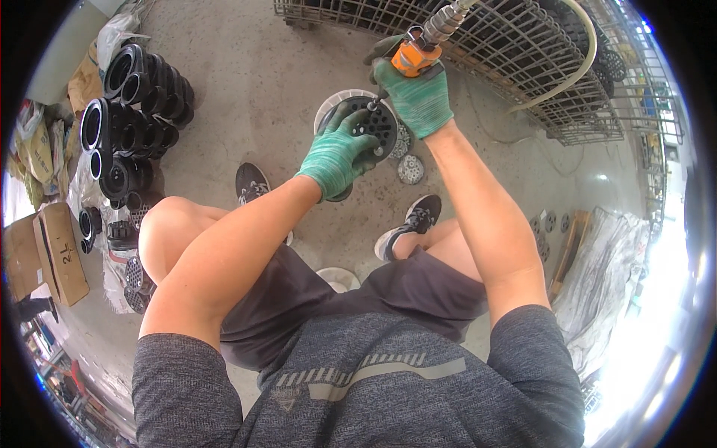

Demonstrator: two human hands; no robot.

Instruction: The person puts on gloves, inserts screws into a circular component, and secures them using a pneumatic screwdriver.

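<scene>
Between my feet, a round black part (385,133) with many holes rests on a white round support (321,112). My left hand (340,145), in a green glove, is wrapped over the part's left side and grips it. My right hand (418,97), gloved alike, is closed around an orange air tool (415,57) with a metal hose fitting. The tool's thin bit slants down to the far side of the black part. Shiny bolt or screw heads show on its face. Small perforated discs (410,169) lie on the floor just right of the support.
Stacked black ring-shaped fittings (138,89) stand at the left, near a cardboard box (61,254). A wire cage (515,52) fills the far right, with a pale hose (579,71) looping over it. Plastic sheeting (605,284) lies at the right. A white round object (338,279) sits beneath me.
</scene>
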